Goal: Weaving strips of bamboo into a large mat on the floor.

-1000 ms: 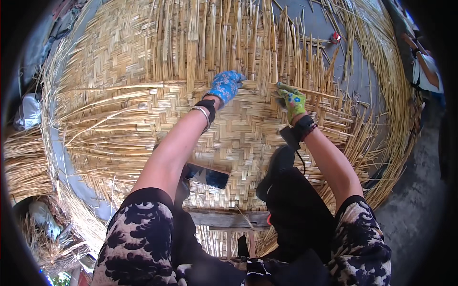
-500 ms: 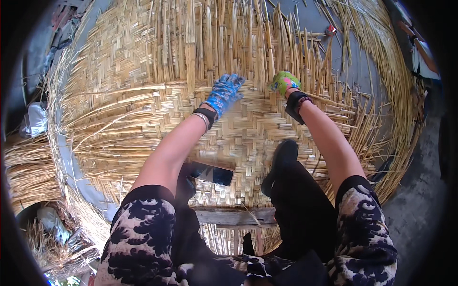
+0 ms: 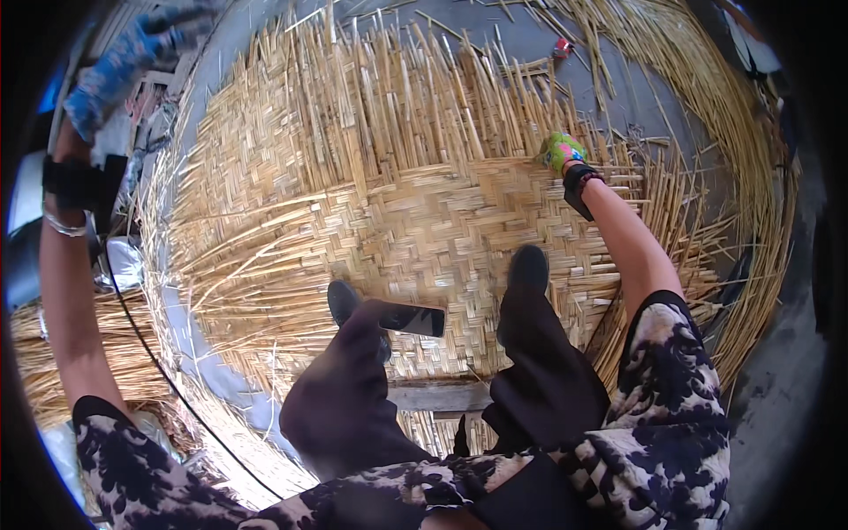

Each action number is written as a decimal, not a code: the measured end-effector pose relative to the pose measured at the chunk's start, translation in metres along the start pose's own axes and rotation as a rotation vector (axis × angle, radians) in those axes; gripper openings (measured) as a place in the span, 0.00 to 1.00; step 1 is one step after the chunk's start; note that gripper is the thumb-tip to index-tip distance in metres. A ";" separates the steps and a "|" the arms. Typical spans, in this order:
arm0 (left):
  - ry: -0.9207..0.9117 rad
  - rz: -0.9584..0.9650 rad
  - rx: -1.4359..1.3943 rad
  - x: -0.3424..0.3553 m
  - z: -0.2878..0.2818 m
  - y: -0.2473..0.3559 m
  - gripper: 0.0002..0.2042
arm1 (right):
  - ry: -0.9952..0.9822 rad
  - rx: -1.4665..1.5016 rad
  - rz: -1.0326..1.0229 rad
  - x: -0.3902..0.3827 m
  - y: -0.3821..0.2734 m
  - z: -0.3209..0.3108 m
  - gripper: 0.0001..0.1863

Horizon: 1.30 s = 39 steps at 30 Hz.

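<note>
A large mat of split reed (image 3: 415, 208) spreads beneath me, woven in the middle, with loose strips fanning out at its far and side edges. My left hand (image 3: 119, 71), in a blue patterned glove, is raised off the mat at the far left. Its fingers look stretched apart and empty, though motion blurs them. At the right part of the weave, my right hand (image 3: 563, 152) in a green flowered glove rests where upright strips (image 3: 442, 106) meet the woven part. Those fingers are curled in, and what they hold is hidden.
A phone (image 3: 413, 320) lies by my left shoe (image 3: 343, 302). Under the near edge runs a wooden board (image 3: 439, 396). Loose reeds (image 3: 720, 115) curve along the right, and a reed bundle (image 3: 124, 340) lies at left. A small red object (image 3: 562, 48) sits beyond the mat.
My left hand has lifted off the mat and swung out to the far left. The right hand stays on the weave, slightly farther right in the picture. The view has shifted, and my legs have moved.
</note>
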<state>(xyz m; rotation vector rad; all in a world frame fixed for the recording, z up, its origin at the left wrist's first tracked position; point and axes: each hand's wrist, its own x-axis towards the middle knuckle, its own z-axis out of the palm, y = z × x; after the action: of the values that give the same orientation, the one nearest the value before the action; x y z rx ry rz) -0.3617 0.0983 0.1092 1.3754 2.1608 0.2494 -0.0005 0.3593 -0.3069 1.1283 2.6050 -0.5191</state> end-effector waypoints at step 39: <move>0.477 -0.330 -0.456 0.176 0.459 0.041 0.12 | 0.154 0.857 -0.073 0.034 -0.050 0.059 0.13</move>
<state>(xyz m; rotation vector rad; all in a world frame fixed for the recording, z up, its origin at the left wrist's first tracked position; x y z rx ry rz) -0.1344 0.2088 -0.3142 0.7377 2.4536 0.9518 -0.0551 0.3252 -0.3614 1.3136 2.5871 -1.7307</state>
